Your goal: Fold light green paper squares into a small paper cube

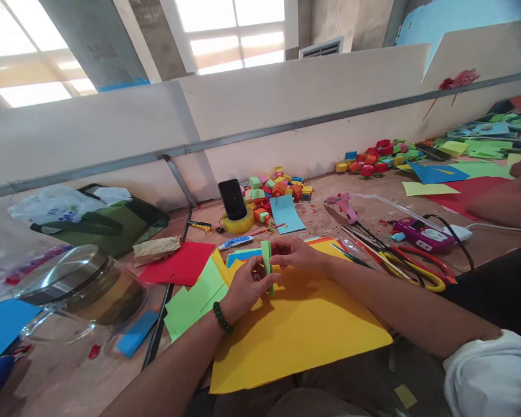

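A narrow folded strip of light green paper [266,258] stands upright between my two hands. My left hand [249,285] pinches it from the left, thumb low on its near side; a dark green bead bracelet [222,318] circles that wrist. From the right, my right hand [296,256] holds the strip's other side with bent fingers. Below both hands lies a large yellow sheet [312,330] that overhangs the table's near edge. Light green sheets [197,301] and a red sheet [180,263] lie to the left.
Scissors [417,266] and a pink glue gun [345,205] lie right. A glass teapot [95,289] stands left. Behind are a phone [233,198] on a tape roll [238,221] and small paper boxes [282,188]. Another person's arm [507,202] reaches in at right.
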Demonstrator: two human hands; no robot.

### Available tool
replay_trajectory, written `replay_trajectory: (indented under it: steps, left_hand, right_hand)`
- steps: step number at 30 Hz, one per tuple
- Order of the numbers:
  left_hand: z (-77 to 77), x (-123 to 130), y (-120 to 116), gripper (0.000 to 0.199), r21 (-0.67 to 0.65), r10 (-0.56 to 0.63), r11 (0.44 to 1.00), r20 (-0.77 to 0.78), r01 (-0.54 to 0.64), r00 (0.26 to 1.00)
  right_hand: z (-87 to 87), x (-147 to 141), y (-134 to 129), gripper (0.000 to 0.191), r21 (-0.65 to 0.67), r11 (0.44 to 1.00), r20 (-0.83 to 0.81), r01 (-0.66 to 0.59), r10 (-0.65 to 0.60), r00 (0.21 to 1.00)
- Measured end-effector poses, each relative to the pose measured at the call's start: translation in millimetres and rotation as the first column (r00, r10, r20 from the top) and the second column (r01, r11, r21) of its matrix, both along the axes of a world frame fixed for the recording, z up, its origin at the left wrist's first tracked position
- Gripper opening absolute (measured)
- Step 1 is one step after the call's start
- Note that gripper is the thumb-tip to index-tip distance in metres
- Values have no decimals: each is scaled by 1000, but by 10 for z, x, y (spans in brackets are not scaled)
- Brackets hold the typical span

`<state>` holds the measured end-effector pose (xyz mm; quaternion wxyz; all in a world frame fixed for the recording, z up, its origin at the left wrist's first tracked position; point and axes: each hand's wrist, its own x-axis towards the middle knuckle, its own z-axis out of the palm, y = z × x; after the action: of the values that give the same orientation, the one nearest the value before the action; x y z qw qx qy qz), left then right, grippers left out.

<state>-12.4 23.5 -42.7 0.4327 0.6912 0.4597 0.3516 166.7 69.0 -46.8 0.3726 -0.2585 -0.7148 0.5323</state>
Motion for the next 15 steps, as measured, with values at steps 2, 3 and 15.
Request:
replay_trajectory:
  steps: [2,3,15]
  left_hand:
    - [17,5,-1,40,-22,15,1000,69,-14,997]
    - [25,4,1,40,-38,24,999,108,-20,994]
    - [9,-31,16,44,-213,73,977,247,-20,966]
  right_hand:
    - [-25,-5,16,43,11,1000,19,28,-28,999]
    - [-33,2,24,43,18,999,28,40,-40,999]
    - [9,-7,-43,45,236,951,148,201,-240,959]
